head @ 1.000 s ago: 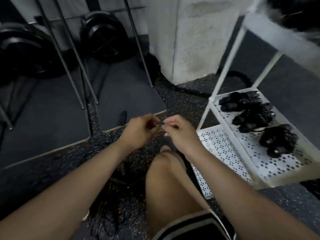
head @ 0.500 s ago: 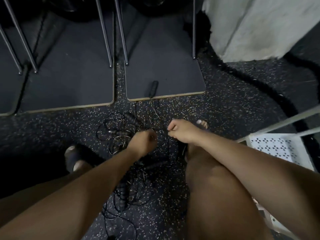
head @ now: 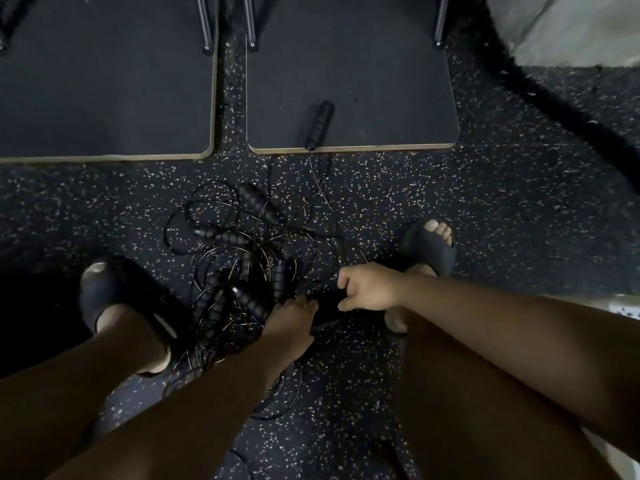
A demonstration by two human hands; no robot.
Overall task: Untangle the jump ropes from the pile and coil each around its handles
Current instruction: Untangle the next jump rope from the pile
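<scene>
Head view: thin, wiry black jump ropes (head: 242, 268) lie tangled on the speckled rubber floor (head: 485, 209), their ribbed handles poking out. The left hand (head: 291, 318) rests flat-fingered on the pile's edge, grasping nothing. The right hand (head: 367, 289) curls just beside it; whether it pinches a cord, I cannot tell.

Black rubber floor (head: 485, 220) flecked with pale specks. Two dark mats with pale edges lie side by side at the top, the left mat (head: 104, 81) and the right mat (head: 363, 64), with a narrow strip of floor between them. Three slender metal legs (head: 250, 26) stand on the mats. A thick black rope (head: 540, 88) curves past a pale concrete pillar (head: 571, 26). The person wears dark open-toed sandals, left (head: 104, 289) and right (head: 429, 251).
</scene>
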